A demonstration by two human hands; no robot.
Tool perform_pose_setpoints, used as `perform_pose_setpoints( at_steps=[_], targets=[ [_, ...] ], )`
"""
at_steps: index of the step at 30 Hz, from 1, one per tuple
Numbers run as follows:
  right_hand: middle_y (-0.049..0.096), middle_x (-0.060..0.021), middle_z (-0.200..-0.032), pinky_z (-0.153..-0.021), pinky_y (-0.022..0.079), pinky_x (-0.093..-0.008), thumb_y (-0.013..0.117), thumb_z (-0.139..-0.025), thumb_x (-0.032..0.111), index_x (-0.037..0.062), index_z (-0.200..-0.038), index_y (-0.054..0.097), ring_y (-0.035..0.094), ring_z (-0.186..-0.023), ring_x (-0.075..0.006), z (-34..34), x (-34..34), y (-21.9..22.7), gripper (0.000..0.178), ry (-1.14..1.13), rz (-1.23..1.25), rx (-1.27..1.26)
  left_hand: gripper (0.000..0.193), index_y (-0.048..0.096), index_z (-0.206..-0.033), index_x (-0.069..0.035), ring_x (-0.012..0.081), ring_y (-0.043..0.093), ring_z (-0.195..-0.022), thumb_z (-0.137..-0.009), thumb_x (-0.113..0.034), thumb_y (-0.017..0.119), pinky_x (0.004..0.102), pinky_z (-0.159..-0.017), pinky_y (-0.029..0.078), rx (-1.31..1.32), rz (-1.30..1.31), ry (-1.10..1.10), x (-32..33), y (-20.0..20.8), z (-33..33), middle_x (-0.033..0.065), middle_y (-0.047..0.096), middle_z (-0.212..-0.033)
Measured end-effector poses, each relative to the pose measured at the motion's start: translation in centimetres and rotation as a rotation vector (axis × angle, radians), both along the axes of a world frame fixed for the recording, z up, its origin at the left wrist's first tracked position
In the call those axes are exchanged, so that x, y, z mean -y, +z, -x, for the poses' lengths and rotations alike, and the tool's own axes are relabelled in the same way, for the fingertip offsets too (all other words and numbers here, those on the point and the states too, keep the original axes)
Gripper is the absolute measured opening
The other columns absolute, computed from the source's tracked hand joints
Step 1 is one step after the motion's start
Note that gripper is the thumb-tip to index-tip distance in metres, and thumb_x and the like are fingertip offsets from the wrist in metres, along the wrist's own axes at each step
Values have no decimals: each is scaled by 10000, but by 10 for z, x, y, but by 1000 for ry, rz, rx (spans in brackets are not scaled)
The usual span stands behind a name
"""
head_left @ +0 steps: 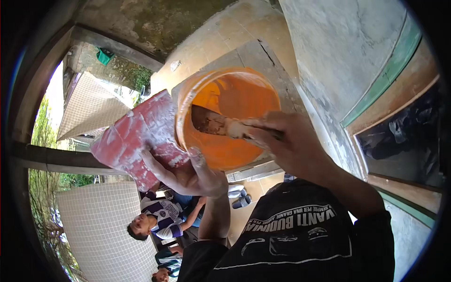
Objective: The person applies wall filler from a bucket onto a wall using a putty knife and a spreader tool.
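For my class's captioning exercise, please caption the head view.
Left hand holds a white-smeared red panel beside an orange bucket; right hand holds a scraper at the bucket's mouth.

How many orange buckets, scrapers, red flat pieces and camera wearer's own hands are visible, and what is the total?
Orange bucket: 1
Scraper: 1
Red flat piece: 1
Wearer's left hand and right hand: 2
Total: 5

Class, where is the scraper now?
The scraper is near the middle of the head view, in the right hand, its blade at the mouth of the orange bucket.
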State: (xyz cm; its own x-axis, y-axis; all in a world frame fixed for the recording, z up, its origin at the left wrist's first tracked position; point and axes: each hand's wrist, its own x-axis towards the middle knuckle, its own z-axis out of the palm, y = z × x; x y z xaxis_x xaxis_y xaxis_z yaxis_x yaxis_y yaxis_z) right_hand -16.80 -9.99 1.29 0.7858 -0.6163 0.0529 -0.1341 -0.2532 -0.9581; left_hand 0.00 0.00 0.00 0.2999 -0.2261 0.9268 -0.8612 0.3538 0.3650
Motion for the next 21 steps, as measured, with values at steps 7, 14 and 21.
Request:
perform_pose_setpoints(
  at_steps=[7, 14, 21],
  targets=[
    [669, -113, -897, -645, 509, -214, 561, -922, 118, -74, -981, 635, 649, -797, -139, 37, 1, 14, 214, -101, -487, 398, 660, 327, -1376, 28, 276, 547, -1082, -741, 156, 454, 379, -926, 474, -691, 109, -255, 11, 50, -22, 203, 451, -1311],
    [601, -259, -972, -439, 468, -246, 489, -938, 137, 34, -1189, 457, 651, -706, -273, 30, 9, -14, 273, -291, -974, 473, 603, 333, -1381, 19, 244, 608, -998, -800, 110, 466, 339, -843, 525, -1011, -38, -490, 29, 26, -89, 176, 569, -1137],
    [642, -166, -987, -554, 516, -278, 514, -928, 105, 11, -1263, 423, 643, -728, -180, 14, 17, -19, 360, 292, -791, 591, 170, 620, -1049, 9, 151, 631, -885, -891, -38, 577, 339, -837, 535, -976, 181, -303, -19, 32, -91, 71, 649, -985]
  ],
)
